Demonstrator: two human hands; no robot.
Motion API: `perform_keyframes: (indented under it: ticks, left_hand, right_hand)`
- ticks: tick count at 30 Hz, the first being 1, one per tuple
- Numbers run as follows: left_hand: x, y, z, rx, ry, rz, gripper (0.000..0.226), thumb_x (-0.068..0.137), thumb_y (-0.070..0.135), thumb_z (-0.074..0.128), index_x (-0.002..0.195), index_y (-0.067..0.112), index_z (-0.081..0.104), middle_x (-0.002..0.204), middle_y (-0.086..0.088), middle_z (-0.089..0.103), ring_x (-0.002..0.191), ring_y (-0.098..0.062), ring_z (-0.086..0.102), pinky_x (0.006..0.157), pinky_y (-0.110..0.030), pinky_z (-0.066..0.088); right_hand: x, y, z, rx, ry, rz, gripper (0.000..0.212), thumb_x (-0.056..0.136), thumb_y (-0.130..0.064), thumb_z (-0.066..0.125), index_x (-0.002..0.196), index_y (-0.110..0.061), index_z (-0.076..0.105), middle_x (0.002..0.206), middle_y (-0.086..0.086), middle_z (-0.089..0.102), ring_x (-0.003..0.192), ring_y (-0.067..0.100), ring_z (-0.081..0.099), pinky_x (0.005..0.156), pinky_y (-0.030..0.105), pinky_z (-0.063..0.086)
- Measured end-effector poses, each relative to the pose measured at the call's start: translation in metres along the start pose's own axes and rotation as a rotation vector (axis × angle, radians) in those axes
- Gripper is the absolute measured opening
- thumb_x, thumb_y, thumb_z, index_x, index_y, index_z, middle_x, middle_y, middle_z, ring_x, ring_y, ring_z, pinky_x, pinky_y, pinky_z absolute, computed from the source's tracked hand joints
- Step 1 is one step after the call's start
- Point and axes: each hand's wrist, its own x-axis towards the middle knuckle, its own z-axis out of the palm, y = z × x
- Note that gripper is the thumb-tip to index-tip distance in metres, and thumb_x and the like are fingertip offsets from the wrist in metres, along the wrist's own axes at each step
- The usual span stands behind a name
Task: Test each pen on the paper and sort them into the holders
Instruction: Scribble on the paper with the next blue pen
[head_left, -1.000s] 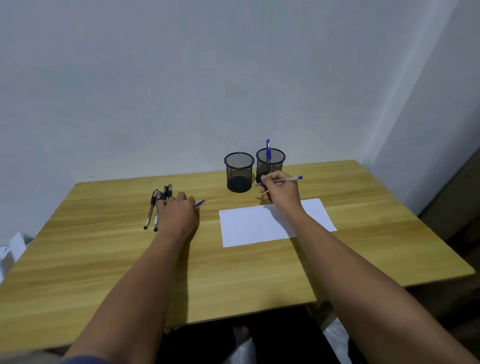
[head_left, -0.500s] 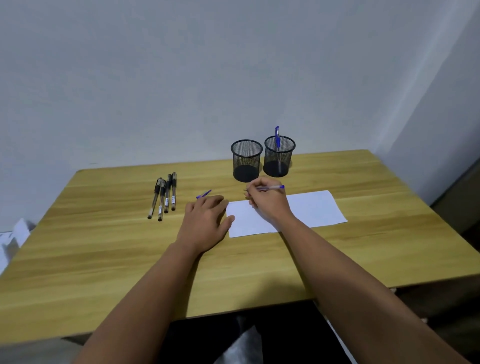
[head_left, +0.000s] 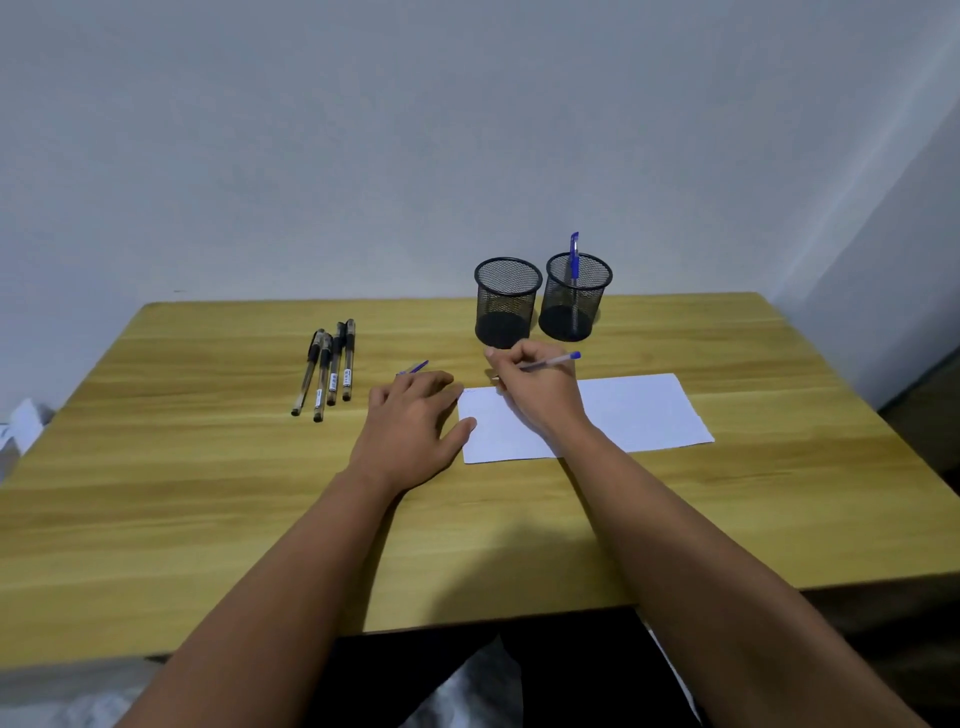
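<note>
Right hand (head_left: 540, 387) has brought its blue pen (head_left: 551, 360) down to the paper (head_left: 634, 410) mid-desk; left hand (head_left: 415, 421), now flat, steadies the sheet's edge. Testing begins.

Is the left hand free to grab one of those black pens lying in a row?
Probably yes: the left hand lies flat and empty at the paper's edge, with bare table between it and the black pens.

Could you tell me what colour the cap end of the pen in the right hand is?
Blue, clearest in the head view: the pen held by the right hand.
</note>
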Motion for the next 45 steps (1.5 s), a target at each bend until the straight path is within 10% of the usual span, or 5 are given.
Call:
perform_keyframes:
  ticks: [10, 45]
  left_hand:
    - [-0.0003, 0.0017, 0.0000, 0.007, 0.002, -0.017, 0.049, 0.091, 0.059, 0.050, 0.131, 0.032, 0.063, 0.138, 0.009, 0.056, 0.132, -0.019, 0.043, 0.103, -0.045, 0.030]
    - [-0.0002, 0.0014, 0.0004, 0.021, -0.007, -0.033, 0.051, 0.092, 0.060, 0.049, 0.134, 0.034, 0.062, 0.140, 0.012, 0.054, 0.133, -0.017, 0.041, 0.102, -0.044, 0.030]
  right_hand:
    - [-0.0008, 0.0069, -0.0010, 0.010, -0.018, 0.010, 0.043, 0.101, -0.017, 0.074, 0.079, 0.013, 0.052, 0.068, 0.032, 0.059, 0.059, 0.021, 0.065, 0.058, 0.036, 0.051]
    - [-0.0011, 0.0107, -0.0001, -0.172, 0.023, -0.028, 0.038, 0.099, -0.027, 0.072, 0.071, -0.004, 0.060, 0.064, 0.018, 0.068, 0.068, 0.042, 0.071, 0.061, 0.046, 0.061]
